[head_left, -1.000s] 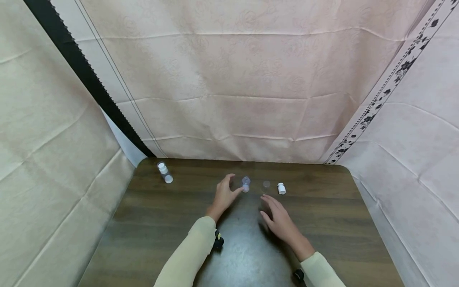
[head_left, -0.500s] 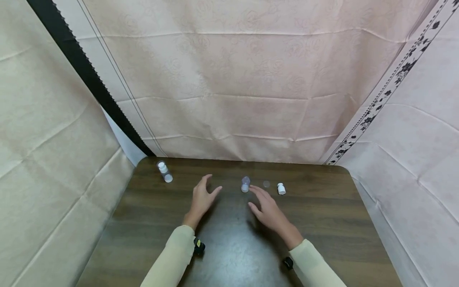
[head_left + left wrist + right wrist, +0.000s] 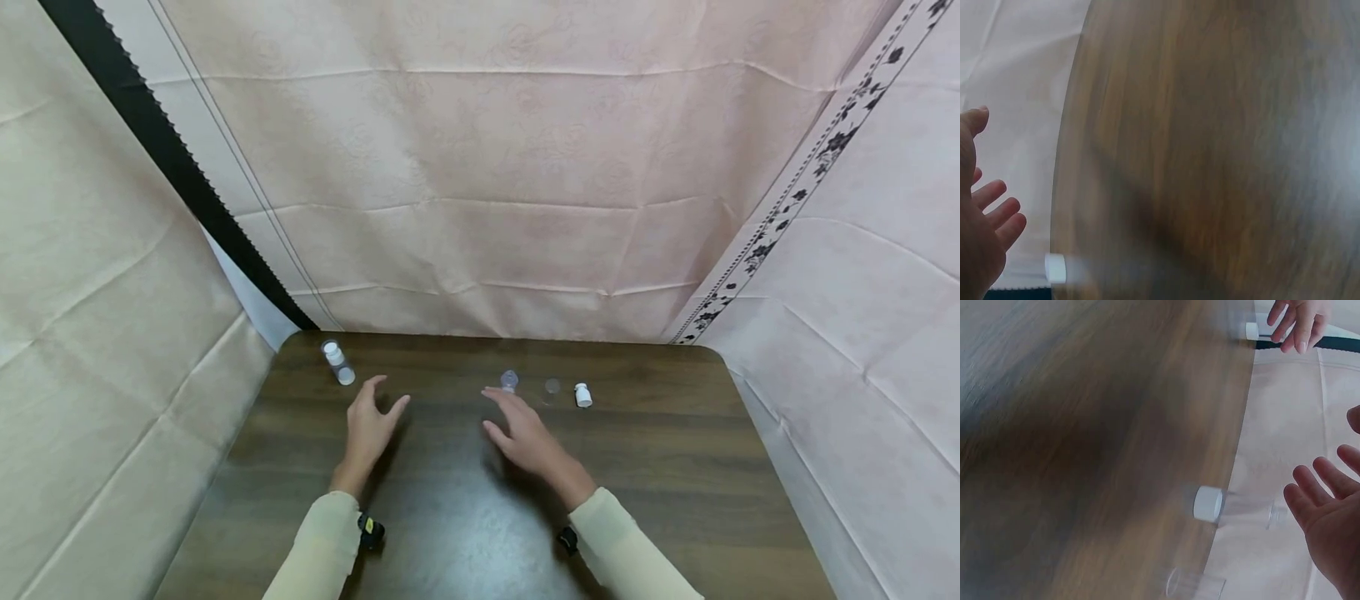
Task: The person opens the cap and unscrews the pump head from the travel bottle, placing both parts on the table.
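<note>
My left hand hovers over the left half of the table with fingers spread and nothing in its grasp. Just beyond its fingertips stands a clear bottle with a white top and a white base; the left wrist view catches its white base. My right hand is held above the table, fingers loosely extended, holding nothing. Behind its fingertips is another clear bottle, partly covered by them. The right wrist view shows this bottle upright, a white piece at its bottom and a narrow neck on top.
A clear, cup-like container stands right of the bottle, and beyond it a small white bottle. All stand near the back edge of the brown wooden table. Pale cloth hangs behind and on both sides.
My left hand has moved left, away from the middle bottle to near the left one. My right hand has also shifted left, to in front of the middle bottle.
</note>
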The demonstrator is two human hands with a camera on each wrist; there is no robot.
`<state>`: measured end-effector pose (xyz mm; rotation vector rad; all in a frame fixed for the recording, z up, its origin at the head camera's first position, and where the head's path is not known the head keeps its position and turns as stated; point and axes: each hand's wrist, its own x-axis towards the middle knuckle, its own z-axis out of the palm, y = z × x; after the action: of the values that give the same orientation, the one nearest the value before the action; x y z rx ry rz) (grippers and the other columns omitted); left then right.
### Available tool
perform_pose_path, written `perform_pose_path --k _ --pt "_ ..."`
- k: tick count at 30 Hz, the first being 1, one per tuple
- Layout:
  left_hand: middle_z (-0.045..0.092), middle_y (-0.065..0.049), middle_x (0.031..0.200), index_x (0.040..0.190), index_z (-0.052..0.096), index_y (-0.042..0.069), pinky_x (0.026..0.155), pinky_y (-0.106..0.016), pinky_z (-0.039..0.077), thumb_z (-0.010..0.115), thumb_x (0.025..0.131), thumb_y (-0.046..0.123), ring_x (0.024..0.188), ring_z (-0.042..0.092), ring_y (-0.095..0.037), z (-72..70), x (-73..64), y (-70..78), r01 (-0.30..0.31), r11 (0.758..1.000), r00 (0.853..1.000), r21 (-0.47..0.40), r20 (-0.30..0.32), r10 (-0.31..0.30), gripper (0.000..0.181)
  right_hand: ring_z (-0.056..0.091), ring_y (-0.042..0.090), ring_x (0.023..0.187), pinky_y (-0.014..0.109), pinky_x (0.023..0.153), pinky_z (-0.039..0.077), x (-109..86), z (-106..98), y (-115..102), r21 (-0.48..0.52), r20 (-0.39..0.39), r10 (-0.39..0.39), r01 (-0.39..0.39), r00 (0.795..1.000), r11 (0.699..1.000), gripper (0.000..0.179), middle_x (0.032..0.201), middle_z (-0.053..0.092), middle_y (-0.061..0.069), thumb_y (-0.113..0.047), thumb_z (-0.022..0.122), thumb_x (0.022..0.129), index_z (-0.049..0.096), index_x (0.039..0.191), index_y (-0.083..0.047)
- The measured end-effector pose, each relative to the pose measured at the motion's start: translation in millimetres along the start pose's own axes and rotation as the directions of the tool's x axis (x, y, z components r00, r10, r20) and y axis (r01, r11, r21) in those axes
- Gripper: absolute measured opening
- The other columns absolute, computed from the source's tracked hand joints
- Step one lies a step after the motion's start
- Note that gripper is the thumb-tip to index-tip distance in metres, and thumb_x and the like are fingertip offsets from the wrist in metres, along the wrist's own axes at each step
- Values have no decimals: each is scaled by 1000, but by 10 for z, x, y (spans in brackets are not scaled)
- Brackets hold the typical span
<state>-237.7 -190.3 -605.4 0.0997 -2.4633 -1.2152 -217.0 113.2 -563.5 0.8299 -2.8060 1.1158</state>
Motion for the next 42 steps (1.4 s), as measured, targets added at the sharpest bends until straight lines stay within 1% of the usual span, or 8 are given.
perform_pose_path --k 5,7,15,21,25,29,36,42 --pt "67 -24 131 130 61 -2 105 -57 47 86 87 23 125 61 -44 -140 36 -150 26 1000 994 18 -105 -24 56 42 27 149 50 119 38 68 88 -53 6 25 6 -6 1000 1000 53 159 47 8 -27 60 106 45 154 -11" --pt "66 -25 130 131 61 -2 105 -58 46 85 87 23 124 61 -44 -192 45 -211 39 999 991 23 -132 -36 56 42 25 149 49 120 38 97 120 -69 2 33 14 -14 999 1000 53 160 46 6 -28 59 106 45 155 -12" --pt "61 -26 136 135 56 -2 107 -60 42 83 89 25 129 56 -45 -404 61 -387 126 991 979 42 -165 -117 59 40 25 150 49 120 38 214 236 -149 20 59 31 -32 998 999 54 162 44 9 -30 58 107 43 156 -14" --pt "56 -27 141 142 47 -2 109 -60 40 82 90 24 132 52 -46 -530 217 -466 191 982 963 -7 -195 -188 68 37 25 152 49 121 37 261 362 -209 52 98 65 -70 993 996 57 165 39 7 -33 56 108 38 159 -15" --pt "51 -28 147 151 38 0 112 -60 39 81 90 24 136 49 -45 -575 348 -531 259 965 951 -38 -161 -262 78 37 27 152 51 120 36 271 465 -216 57 115 69 -76 991 996 58 165 38 10 -30 57 107 37 159 -12" --pt "46 -28 153 156 31 1 115 -60 37 80 92 24 141 45 -45 -604 456 -603 317 948 942 -37 -101 -319 84 37 26 152 50 121 36 279 562 -237 50 119 83 -89 989 995 59 165 38 10 -32 57 107 37 159 -11" --pt "40 -25 160 161 27 4 118 -58 35 78 93 26 147 40 -43 -551 612 -699 358 933 934 -34 12 -357 88 36 24 153 49 122 34 299 668 -296 72 134 105 -116 985 991 59 166 37 8 -34 56 107 35 160 -17" --pt "43 -23 159 159 32 6 120 -57 33 78 93 26 148 40 -41 -513 723 -712 379 925 925 -33 38 -378 82 34 24 154 50 122 34 314 776 -351 82 156 115 -129 981 988 61 168 33 7 -38 55 108 33 162 -19"
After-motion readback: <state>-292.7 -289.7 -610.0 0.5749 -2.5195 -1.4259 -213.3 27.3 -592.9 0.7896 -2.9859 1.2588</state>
